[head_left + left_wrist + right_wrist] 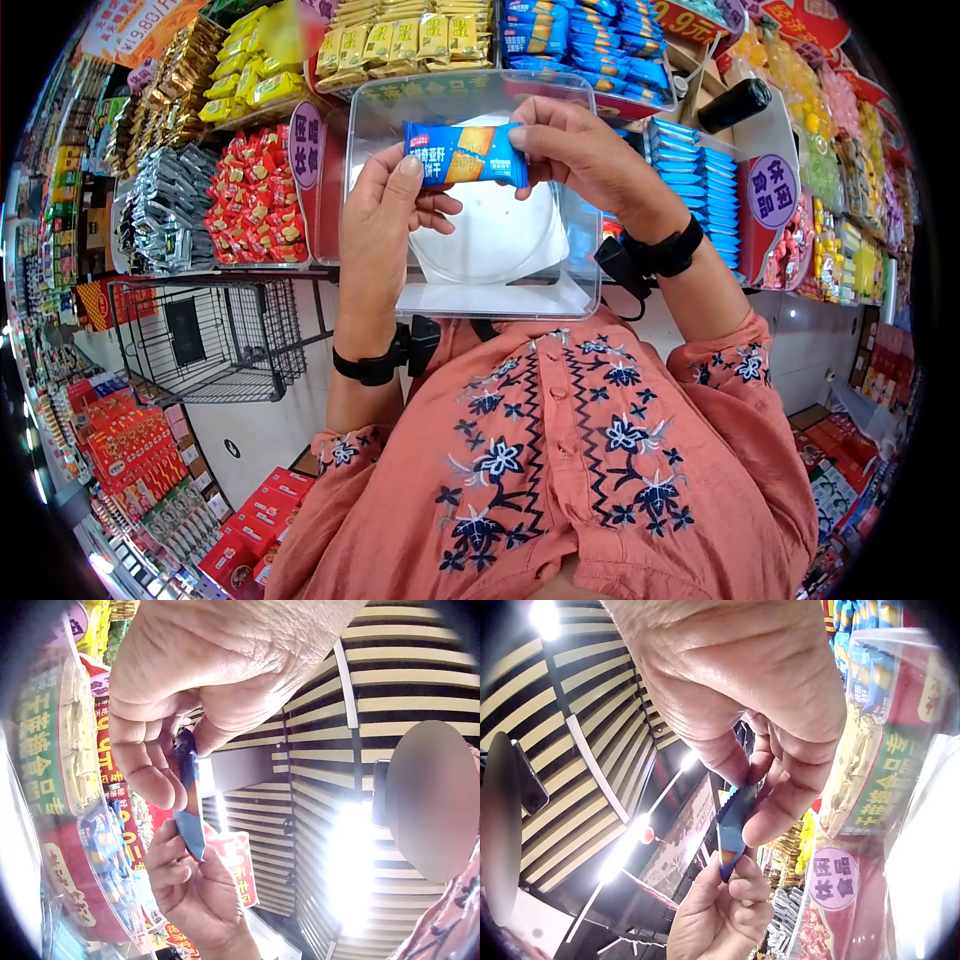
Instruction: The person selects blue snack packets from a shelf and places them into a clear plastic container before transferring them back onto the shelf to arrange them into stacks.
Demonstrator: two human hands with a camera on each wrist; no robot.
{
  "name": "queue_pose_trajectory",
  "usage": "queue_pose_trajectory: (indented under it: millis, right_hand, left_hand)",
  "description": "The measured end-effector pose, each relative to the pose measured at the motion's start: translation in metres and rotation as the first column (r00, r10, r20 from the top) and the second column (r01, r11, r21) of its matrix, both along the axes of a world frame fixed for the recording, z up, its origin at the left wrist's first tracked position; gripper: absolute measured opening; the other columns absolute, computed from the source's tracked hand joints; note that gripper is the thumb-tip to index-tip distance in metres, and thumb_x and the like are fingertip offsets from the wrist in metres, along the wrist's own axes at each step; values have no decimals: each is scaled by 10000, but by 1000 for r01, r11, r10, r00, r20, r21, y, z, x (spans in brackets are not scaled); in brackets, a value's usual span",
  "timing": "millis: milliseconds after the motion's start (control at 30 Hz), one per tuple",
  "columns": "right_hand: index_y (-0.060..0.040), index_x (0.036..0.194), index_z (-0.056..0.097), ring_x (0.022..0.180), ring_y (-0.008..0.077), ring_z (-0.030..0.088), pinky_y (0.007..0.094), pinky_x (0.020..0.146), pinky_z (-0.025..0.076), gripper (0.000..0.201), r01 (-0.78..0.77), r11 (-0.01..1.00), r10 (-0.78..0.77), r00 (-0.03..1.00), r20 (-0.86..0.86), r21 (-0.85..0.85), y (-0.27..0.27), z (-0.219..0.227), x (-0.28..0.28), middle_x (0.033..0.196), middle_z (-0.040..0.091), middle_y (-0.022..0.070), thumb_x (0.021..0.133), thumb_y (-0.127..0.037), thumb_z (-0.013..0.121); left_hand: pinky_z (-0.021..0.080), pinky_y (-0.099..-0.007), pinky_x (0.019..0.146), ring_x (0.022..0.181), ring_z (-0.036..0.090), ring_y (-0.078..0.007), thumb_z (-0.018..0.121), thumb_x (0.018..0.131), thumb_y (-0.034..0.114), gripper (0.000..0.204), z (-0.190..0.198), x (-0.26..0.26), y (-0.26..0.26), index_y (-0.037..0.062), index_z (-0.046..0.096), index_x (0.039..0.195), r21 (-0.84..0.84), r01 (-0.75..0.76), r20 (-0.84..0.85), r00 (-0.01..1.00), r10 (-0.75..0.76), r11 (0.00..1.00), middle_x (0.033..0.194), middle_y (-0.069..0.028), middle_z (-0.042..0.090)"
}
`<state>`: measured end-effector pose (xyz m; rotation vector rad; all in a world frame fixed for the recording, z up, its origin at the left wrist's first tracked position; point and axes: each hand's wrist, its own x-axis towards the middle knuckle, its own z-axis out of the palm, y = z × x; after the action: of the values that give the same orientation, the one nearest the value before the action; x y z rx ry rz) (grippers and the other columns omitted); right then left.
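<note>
Both my left hand (378, 212) and right hand (577, 152) clamp fingers on the blue biscuit packet (468, 153), seemingly inspecting; turning it likely needs loosening.

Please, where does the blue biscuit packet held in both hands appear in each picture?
Head: blue biscuit packet upper middle, printed face visible.
Left wrist: left of centre, nearly edge-on.
Right wrist: just below centre.
Shared landmark: gold packets, top centre, far left and right side respectively.
</note>
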<state>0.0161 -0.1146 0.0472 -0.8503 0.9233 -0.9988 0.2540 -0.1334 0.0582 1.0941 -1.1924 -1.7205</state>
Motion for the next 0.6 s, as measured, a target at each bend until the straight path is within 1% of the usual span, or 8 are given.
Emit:
queue_pose_trajectory:
  millis: [100, 200, 333, 400, 533, 567, 600]
  right_hand:
    - [-79, 1000, 552, 760, 103, 630, 273, 674, 562, 197, 7, 1000, -7, 1000, -4, 2, 0, 2, 1, 877, 619, 9, 991, -258, 635]
    - [-32, 1032, 557, 782, 165, 678, 325, 693, 600, 214, 1, 1000, -1, 999, 48, -2, -2, -8, -3, 914, 653, 81, 981, -219, 647]
    - [-26, 1024, 569, 797, 169, 673, 320, 680, 601, 199, -7, 1000, 8, 997, 74, -15, -1, -7, -1, 923, 652, 81, 976, -202, 646]
    - [-22, 1017, 573, 774, 167, 671, 321, 658, 601, 192, -19, 999, 20, 999, 28, -42, 1, -8, 2, 911, 644, 74, 971, -191, 652]
    - [-28, 1014, 571, 744, 169, 686, 307, 654, 595, 199, -89, 994, 88, 996, -16, -62, 0, -11, 3, 913, 650, 66, 981, -210, 643]
    - [-46, 1025, 581, 828, 136, 671, 290, 691, 586, 190, -129, 991, 128, 991, -31, -36, 1, -6, 0, 914, 643, 32, 996, -227, 629]
    - [-43, 1036, 585, 845, 138, 676, 288, 690, 585, 200, -132, 990, 130, 990, -49, -43, 0, -7, -3, 928, 646, 36, 999, -235, 625]
  left_hand:
    - [570, -290, 641, 776, 681, -182, 555, 1043, 291, 438, 0, 0, 0, -53, 506, 1309, 2, 1, 4, 1000, -1, 1000, 979, -130, 671]
    - [570, -292, 639, 779, 684, -189, 546, 1045, 277, 423, 0, 0, 1, -52, 506, 1308, 14, -6, 7, 1000, 6, 1000, 988, -137, 673]
    - [572, -295, 630, 802, 697, -202, 538, 1045, 244, 372, -4, -3, -2, -41, 509, 1282, 19, -10, 34, 999, 9, 1000, 1018, -149, 678]
    - [572, -288, 616, 820, 707, -208, 549, 1038, 225, 335, -8, -2, 0, -27, 505, 1255, 16, 1, 32, 999, -1, 1000, 1042, -154, 681]
    - [565, -264, 610, 787, 694, -181, 582, 1020, 210, 342, -9, 3, 2, -20, 488, 1255, 1, -16, 52, 999, 16, 1000, 1010, -136, 675]
    - [561, -261, 613, 787, 691, -180, 582, 1020, 206, 330, -8, 3, 2, -23, 488, 1238, 5, -24, 33, 999, 23, 1000, 1008, -140, 674]
    - [557, -259, 616, 786, 689, -179, 583, 1020, 202, 318, -7, 4, 3, -26, 489, 1220, 9, -32, 15, 999, 32, 999, 1005, -143, 672]
